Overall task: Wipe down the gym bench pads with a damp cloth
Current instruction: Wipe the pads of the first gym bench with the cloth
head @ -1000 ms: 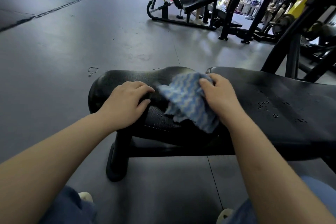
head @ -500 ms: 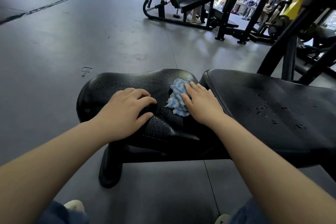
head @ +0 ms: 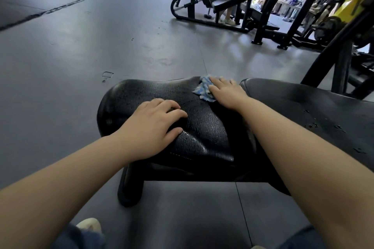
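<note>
Mid-wipe here: right hand (head: pixel 226 94) presses the blue cloth (head: pixel 204 89) flat-fingered at the seat pad's (head: pixel 202 127) far edge, left hand (head: pixel 153 125) rests open bracing, so I reckon the droplet-speckled back pad (head: pixel 303 111) comes next.

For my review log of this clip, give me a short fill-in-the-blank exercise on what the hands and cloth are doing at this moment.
1. The right hand presses a blue and white ____ onto the seat pad.
2. The left hand rests on the seat pad and holds ____.
3. Water droplets sit on the long pad, which lies to the ____ of the seat pad.
4. The floor is ____ in colour.

Missing words: cloth; nothing; right; grey
</note>
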The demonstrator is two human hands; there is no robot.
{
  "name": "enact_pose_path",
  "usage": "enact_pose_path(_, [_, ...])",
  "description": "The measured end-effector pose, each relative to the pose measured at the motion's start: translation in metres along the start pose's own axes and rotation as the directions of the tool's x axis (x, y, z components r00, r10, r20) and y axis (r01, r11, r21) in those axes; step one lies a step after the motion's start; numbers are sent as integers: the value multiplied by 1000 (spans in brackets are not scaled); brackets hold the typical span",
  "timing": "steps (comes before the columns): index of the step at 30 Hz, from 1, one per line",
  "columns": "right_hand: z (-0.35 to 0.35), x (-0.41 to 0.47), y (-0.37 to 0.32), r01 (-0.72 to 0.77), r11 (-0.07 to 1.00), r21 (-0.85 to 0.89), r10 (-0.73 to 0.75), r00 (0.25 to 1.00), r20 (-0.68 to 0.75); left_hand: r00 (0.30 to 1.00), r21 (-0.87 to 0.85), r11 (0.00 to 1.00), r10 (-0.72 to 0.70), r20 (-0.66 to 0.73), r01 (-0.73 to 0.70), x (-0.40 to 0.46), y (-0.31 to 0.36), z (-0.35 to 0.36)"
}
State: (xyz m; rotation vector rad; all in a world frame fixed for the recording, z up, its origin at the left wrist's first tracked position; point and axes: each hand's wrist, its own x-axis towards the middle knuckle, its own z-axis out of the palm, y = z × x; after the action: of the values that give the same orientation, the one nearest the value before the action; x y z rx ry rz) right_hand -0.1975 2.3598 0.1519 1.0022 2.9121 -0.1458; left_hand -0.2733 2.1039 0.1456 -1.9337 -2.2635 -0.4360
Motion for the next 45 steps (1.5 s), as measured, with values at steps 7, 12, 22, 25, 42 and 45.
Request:
enact_pose_path(7, [4,-94,8,127,991,52,-125,992,-33,998,-26,1000,18,56,-16,-1,-1,-7])
enact_pose_path(12, [6,-157,-23,122,977,-177,-129,991,-32,998,-19,1000,11,58,-10,-14,-13,-14])
enact_pose_path(22, [35,-134,-165,245,920,-306,-289,951,-108,918,-101,912,-392,65,396,-55,-65,-37])
enact_pose_path(25, [33,-123,-188,241,931,-274,-287,948,-138,892,-173,875,-445,82,453,-57,-70,-39])
enact_pose_path(42, [-8,-51,-59,-253,967,-14,252,966,-53,903,-220,876,-413,118,429,-57,-71,-37])
enact_pose_path(45, [-6,-49,-109,-126,991,-48,124,991,-38,902,-241,869,-416,118,433,-55,-74,-37])
